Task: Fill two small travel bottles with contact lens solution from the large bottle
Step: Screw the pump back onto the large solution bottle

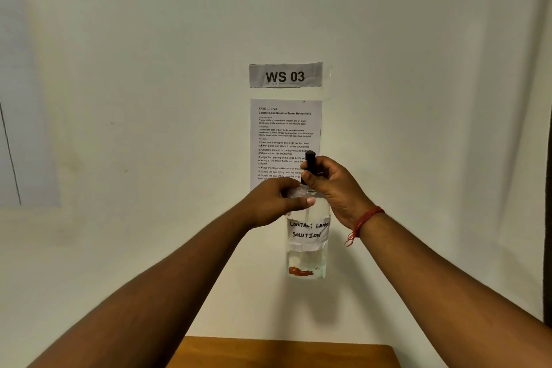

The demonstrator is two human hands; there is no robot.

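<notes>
At the neck of the large bottle (307,236), the black pump cap (310,163) is gripped by the right hand (334,185), fingers curled tight around it. Just below, the bottle's shoulder is held by the left hand (276,202), thumb laid across the clear front, fingers wrapped behind. Bottle is kept upright in mid-air, well above the wooden tabletop (283,351), in front of the white wall (149,98). A white handwritten label (308,230) reading "CONTACT LENS SOLUTION" is seen on the clear body; clear liquid is visible in the lower part, with an orange-red reflection near the base. A thin dip tube is seen inside, running down from the cap. A red thread bracelet (363,222) is worn on the right wrist. Behind the hands, a printed task sheet (285,131) is taped to the wall, partly covered by hands and cap; a "WS 03" sign (285,75) is fixed above it. Small travel bottles are not seen.
</notes>
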